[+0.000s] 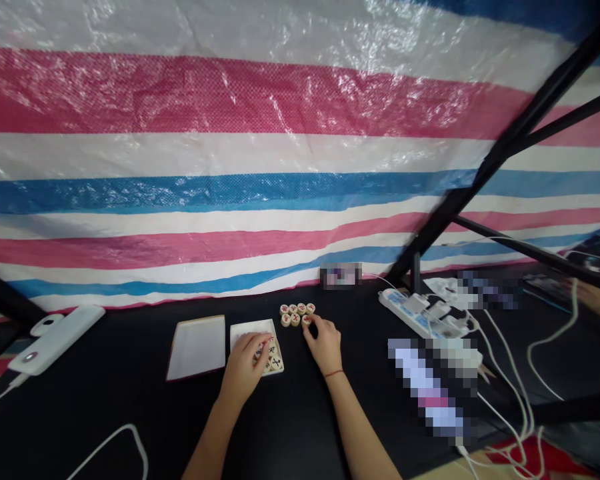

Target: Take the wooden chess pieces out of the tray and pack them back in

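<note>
- Well, at the far left of my black desk (pixel 300 427), a white power bank (pixel 55 341) lies at a slant with a small round white object (pixel 47 325) touching its upper end, and a white cable (pixel 3 393) runs from it toward the lower left corner.
- Just right of that stands a flat white tray with a brown rim (pixel 196 348), with nothing of mine touching it.
- Beside it sits a second white tray (pixel 245 331), and my left hand (pixel 243 367) covers most of it. My fingers (pixel 253 345) lie close together, curved down onto the xiangqi pieces (pixel 273 357) in that tray. I can't tell whether they are gripping any.
- Next, more round wooden xiangqi pieces (pixel 295 315) with red characters sit flat on the desk in a tight cluster, just right of the second tray.
- My right hand (pixel 325 343) reaches the cluster's lower right edge, its fingers (pixel 311 320) touching one piece (pixel 306 320). I can't tell if they are clamped on it. A red string (pixel 333 373) circles my wrist.
- Farther right, a white power strip (pixel 415 315) lies at an angle, crowded with plugs and white cables (pixel 505 360).
- Beside it, pixelated objects (pixel 430 387) are too blurred to identify.
- Along the back, a striped tarp (pixel 280 153) hangs behind the desk, crossed at the right by a black metal frame (pixel 530 127).
</note>
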The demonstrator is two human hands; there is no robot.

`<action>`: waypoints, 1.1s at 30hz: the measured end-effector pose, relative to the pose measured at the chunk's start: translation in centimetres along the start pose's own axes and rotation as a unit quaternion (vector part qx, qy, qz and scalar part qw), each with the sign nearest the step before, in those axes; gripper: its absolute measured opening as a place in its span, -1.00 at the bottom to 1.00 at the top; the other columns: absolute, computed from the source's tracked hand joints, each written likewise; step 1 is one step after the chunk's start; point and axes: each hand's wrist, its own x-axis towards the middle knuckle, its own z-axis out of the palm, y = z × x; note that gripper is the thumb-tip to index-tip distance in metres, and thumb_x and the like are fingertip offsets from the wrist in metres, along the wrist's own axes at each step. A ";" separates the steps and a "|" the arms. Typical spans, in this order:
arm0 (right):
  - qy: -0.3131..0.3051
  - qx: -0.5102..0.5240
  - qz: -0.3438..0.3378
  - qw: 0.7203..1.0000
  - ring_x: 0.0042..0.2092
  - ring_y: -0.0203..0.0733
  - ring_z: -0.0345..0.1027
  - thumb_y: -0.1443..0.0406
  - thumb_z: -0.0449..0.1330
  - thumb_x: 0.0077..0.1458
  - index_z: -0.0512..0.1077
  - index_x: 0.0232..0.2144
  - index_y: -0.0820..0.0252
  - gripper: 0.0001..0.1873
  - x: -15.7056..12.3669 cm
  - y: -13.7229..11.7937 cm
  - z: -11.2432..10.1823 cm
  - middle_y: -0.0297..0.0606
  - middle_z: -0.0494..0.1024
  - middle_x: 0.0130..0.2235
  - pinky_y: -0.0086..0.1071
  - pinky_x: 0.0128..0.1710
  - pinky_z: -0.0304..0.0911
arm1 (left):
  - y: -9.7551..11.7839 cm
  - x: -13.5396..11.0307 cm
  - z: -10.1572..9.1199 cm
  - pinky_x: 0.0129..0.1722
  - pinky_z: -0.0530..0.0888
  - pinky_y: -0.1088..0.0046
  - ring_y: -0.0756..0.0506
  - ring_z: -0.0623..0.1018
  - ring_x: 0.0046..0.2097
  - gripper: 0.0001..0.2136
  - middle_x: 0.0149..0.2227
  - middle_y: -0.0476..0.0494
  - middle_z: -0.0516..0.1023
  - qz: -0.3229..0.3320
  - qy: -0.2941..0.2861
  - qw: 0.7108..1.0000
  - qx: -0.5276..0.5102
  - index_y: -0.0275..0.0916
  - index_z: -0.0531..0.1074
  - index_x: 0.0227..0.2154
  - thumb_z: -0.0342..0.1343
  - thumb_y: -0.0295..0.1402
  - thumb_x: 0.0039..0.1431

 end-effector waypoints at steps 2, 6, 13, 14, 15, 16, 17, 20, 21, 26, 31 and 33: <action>0.005 0.004 -0.002 1.000 -0.14 -0.09 0.33 0.22 0.06 0.13 0.44 -0.19 0.15 -0.75 0.1 0.1 0.2 -0.20 0.53 -0.27 -0.33 -0.19 0.09 | 0.0 0.0 0.0 -0.12 0.48 0.32 -0.10 0.53 -0.15 -0.81 -0.22 -0.15 0.56 -0.004 -0.001 1.000 -0.001 -0.16 0.45 -0.17 -0.05 -0.38 0.26; 0.005 0.017 -0.014 1.000 -0.15 -0.09 0.33 0.20 0.05 0.15 0.44 -0.18 0.16 -0.74 0.4 0.3 0.3 -0.19 0.53 -0.29 -0.31 -0.18 0.12 | -0.1 0.0 -0.2 -0.11 0.47 0.32 -0.10 0.53 -0.15 -0.79 -0.21 -0.15 0.56 -0.009 -0.008 1.000 0.007 -0.16 0.46 -0.18 -0.07 -0.36 0.26; 0.073 0.099 -0.056 0.991 -0.19 -0.09 0.37 0.21 0.00 0.19 0.47 -0.22 0.20 -0.71 -0.5 -2.4 -1.1 -0.13 0.56 -0.24 -0.27 -0.17 0.21 | -1.6 1.0 -0.3 -0.16 0.40 0.27 -0.15 0.51 -0.19 -0.77 -0.24 -0.16 0.57 -0.093 -0.006 0.986 0.137 -0.17 0.51 -0.20 -0.05 -0.38 0.21; 0.047 0.123 -0.068 0.989 -0.24 -0.12 0.39 0.21 -0.01 0.21 0.47 -0.22 0.19 -0.71 -0.8 -3.2 -1.1 -0.15 0.56 -0.28 -0.29 -0.19 0.22 | -1.6 1.4 -0.2 -0.16 0.39 0.26 -0.17 0.50 -0.18 -0.77 -0.24 -0.17 0.57 -0.111 -0.027 0.980 0.166 -0.17 0.52 -0.21 -0.04 -0.37 0.20; 0.010 0.145 -0.079 0.986 -0.29 -0.15 0.41 0.21 -0.03 0.22 0.47 -0.21 0.18 -0.70 -1.1 -4.0 -1.1 -0.18 0.56 -0.31 -0.32 -0.21 0.24 | -1.5 1.7 0.0 -0.16 0.37 0.23 -0.19 0.49 -0.17 -0.77 -0.25 -0.19 0.56 -0.124 -0.054 0.972 0.192 -0.17 0.53 -0.23 -0.03 -0.35 0.19; -0.030 0.162 -0.087 0.983 -0.33 -0.18 0.42 0.21 -0.04 0.23 0.46 -0.20 0.17 -0.70 -1.4 -4.7 -0.9 -0.21 0.56 -0.34 -0.36 -0.25 0.25 | -1.4 2.0 0.1 -0.16 0.35 0.21 -0.21 0.48 -0.16 -0.78 -0.25 -0.20 0.56 -0.132 -0.084 0.964 0.216 -0.17 0.54 -0.25 -0.02 -0.33 0.19; -0.062 0.171 -0.091 0.979 -0.35 -0.19 0.43 0.21 -0.04 0.24 0.46 -0.18 0.16 -0.70 -1.7 -5.3 -0.7 -0.23 0.56 -0.35 -0.38 -0.27 0.25 | -1.2 2.3 0.3 -0.16 0.33 0.19 -0.23 0.47 -0.15 -0.77 -0.25 -0.21 0.56 -0.134 -0.110 0.957 0.234 -0.18 0.55 -0.28 -0.02 -0.31 0.20; -0.095 0.168 -0.092 0.977 -0.34 -0.20 0.45 0.21 -0.04 0.25 0.47 -0.21 0.14 -0.70 -2.1 -6.4 0.0 -0.26 0.57 -0.36 -0.42 -0.29 0.24 | -0.7 2.7 0.8 -0.15 0.30 0.16 -0.26 0.45 -0.12 -0.73 -0.23 -0.22 0.55 -0.128 -0.157 0.943 0.263 -0.18 0.56 -0.37 -0.05 -0.29 0.23; -0.094 0.164 -0.093 0.978 -0.34 -0.20 0.46 0.20 -0.04 0.25 0.47 -0.22 0.15 -0.70 -2.2 -6.5 0.1 -0.26 0.58 -0.36 -0.43 -0.29 0.23 | -0.5 2.7 0.9 -0.15 0.29 0.16 -0.26 0.44 -0.10 -0.73 -0.23 -0.22 0.55 -0.127 -0.164 0.942 0.264 -0.18 0.56 -0.38 -0.06 -0.29 0.23; -0.080 0.151 -0.095 0.981 -0.33 -0.21 0.45 0.22 -0.03 0.25 0.47 -0.23 0.15 -0.72 -2.3 -6.4 0.3 -0.27 0.58 -0.34 -0.43 -0.27 0.19 | -0.2 2.6 1.4 -0.14 0.27 0.20 -0.25 0.46 -0.07 -0.76 -0.22 -0.19 0.57 -0.139 -0.170 0.949 0.227 -0.19 0.52 -0.37 -0.05 -0.28 0.23; -0.081 0.157 -0.091 0.980 -0.31 -0.20 0.45 0.24 -0.04 0.25 0.47 -0.24 0.13 -0.71 -2.4 -6.3 0.3 -0.28 0.58 -0.32 -0.41 -0.27 0.19 | 0.5 3.2 1.3 -0.13 0.27 0.25 -0.19 0.52 -0.15 -0.81 -0.35 -0.09 0.59 -0.161 -0.171 0.954 0.184 -0.18 0.47 -0.41 -0.02 -0.29 0.20; -0.075 0.184 -0.087 0.976 -0.26 -0.18 0.44 0.25 -0.06 0.24 0.46 -0.20 0.14 -0.70 -2.4 -6.3 0.1 -0.25 0.58 -0.28 -0.38 -0.23 0.22 | 0.7 3.4 1.2 -0.14 0.28 0.28 -0.16 0.54 -0.18 -0.84 -0.37 -0.05 0.59 -0.160 -0.153 0.961 0.165 -0.16 0.46 -0.41 0.00 -0.30 0.18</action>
